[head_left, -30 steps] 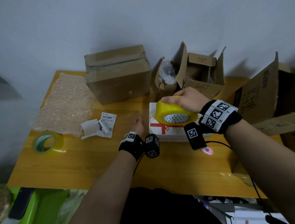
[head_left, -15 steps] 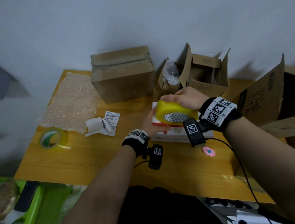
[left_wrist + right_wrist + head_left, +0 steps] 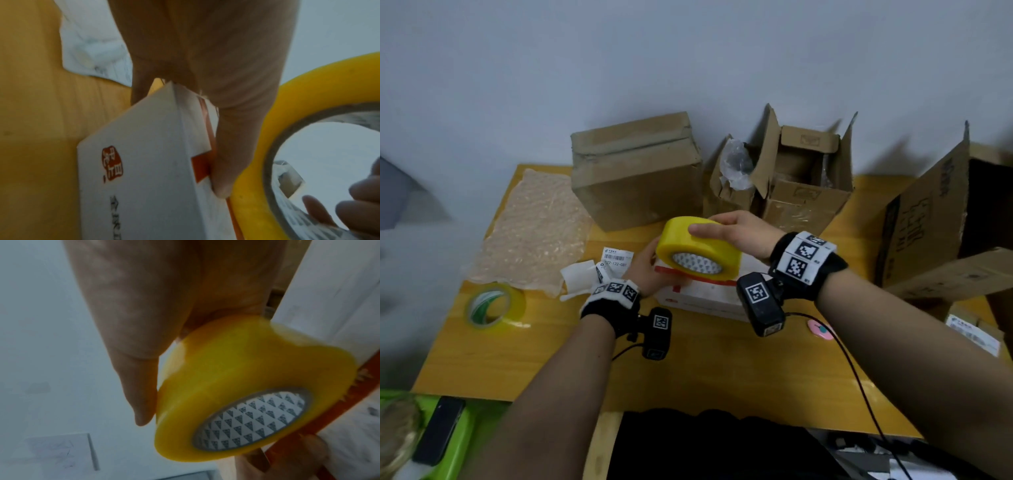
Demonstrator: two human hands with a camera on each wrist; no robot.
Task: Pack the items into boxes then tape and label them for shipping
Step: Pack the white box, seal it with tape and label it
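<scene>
My right hand [image 3: 726, 230] grips a wide yellow tape roll [image 3: 698, 250] from above and holds it tilted just over a flat white box [image 3: 705, 296] with a red stripe. In the right wrist view the thumb presses the yellow tape roll's [image 3: 236, 386] side, with the white box [image 3: 333, 288] right behind it. My left hand [image 3: 645, 270] holds the box's left end. In the left wrist view its thumb lies along the top edge of the white box [image 3: 144, 162], its fingers wrap the far corner, and the tape roll [image 3: 252, 162] is beside it.
On the wooden table [image 3: 722, 370] a closed brown box [image 3: 637, 171] and an open cardboard box [image 3: 804, 185] stand at the back. A large open carton [image 3: 935, 219] is at the right. Bubble wrap [image 3: 534, 226], a second tape roll [image 3: 493, 306] and paper labels [image 3: 616, 257] lie at the left.
My left hand has come up from the table and taken hold of the white box's left end. The right hand has shifted the yellow roll slightly left.
</scene>
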